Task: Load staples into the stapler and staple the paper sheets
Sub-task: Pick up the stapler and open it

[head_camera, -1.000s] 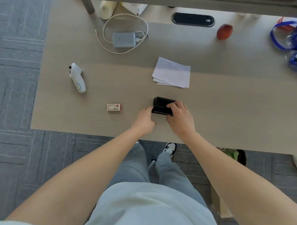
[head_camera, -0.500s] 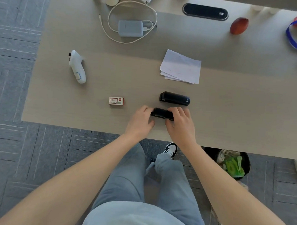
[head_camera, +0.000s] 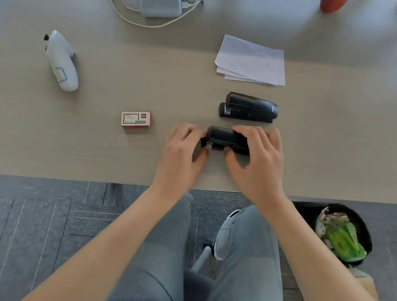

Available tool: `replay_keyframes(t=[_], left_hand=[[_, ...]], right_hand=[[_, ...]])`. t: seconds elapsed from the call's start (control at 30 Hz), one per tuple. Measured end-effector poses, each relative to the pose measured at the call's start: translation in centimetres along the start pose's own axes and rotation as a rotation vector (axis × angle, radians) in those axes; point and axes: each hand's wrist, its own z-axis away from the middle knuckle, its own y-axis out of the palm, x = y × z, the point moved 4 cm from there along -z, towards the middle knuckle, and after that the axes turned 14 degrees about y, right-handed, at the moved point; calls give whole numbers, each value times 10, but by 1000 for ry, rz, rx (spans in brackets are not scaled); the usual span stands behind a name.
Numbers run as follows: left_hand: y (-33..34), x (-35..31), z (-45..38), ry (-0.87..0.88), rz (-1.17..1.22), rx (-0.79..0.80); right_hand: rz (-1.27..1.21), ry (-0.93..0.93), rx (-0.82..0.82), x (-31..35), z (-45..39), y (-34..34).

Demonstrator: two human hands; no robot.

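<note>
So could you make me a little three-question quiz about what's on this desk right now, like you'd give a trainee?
1. True or false: the staple box lies to the left of both hands.
2. How many black staplers are on the desk?
3. The paper sheets are: A) under the held stapler, B) beyond the far stapler, untouched, C) in the left hand.

Key:
1. True.
2. Two; the left hand and right hand both grip the nearer one.
3. B.
</note>
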Motion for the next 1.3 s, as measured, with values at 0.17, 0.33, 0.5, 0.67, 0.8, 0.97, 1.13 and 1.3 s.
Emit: replay_keyframes(t=[0.17, 0.33, 0.5, 0.67, 0.8, 0.97, 1.13, 1.3], left_hand=[[3, 0, 7, 82, -61, -57], [3, -1, 10, 138, -105, -78], [0, -2, 9, 113, -116, -77], [0, -1, 10, 128, -90, -65], [-2, -1, 9, 139, -98, -75], [-1, 0, 10, 148, -95, -65], [1, 1, 9, 133, -95, -48], [2, -1, 8, 119, -108, -25]], right_hand=[[47, -60, -60, -3, 9, 2], [176, -92, -177, 2, 17, 2], [226, -117, -118, 23, 11, -6], [345, -200, 45, 28, -4, 2], [309, -223, -23, 19, -4, 6], [175, -178, -125, 13, 2, 8], [-113, -8, -168, 8, 1, -5], [-502, 202, -227, -2, 5, -9]])
